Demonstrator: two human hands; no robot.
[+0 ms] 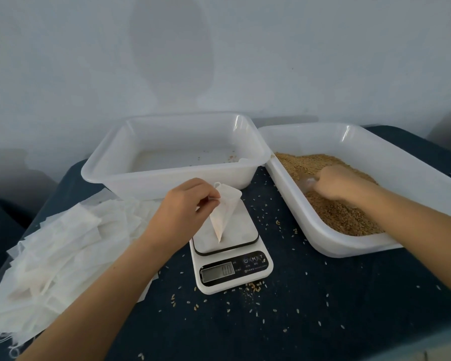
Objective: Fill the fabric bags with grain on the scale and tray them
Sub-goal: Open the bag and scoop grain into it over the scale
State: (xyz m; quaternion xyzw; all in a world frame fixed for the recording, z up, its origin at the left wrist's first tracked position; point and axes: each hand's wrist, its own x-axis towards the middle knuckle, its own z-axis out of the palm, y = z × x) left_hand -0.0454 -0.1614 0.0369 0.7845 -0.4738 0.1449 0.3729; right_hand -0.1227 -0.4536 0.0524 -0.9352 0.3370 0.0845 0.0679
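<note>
**Pinched bag over the scale, scoop in the grain**

Pinching the fabric bag (225, 208) at its mouth, your left hand (186, 204) hangs it point-down over the scale (228, 246). Your right hand (341, 182) grips a clear scoop (307, 183) in the grain (344, 212), well right of the upright bag. Its mouth faces up. The tray (175, 175) waits behind.

We seem to be at a makeshift packing station rather than a proper workshop: a table (323, 321) under dark blue cloth, pushed against a bare pale wall (219, 48). Loose grains (250, 303) scattered over the cloth (mostly near its front edge) suggest improvised handwork.
</note>
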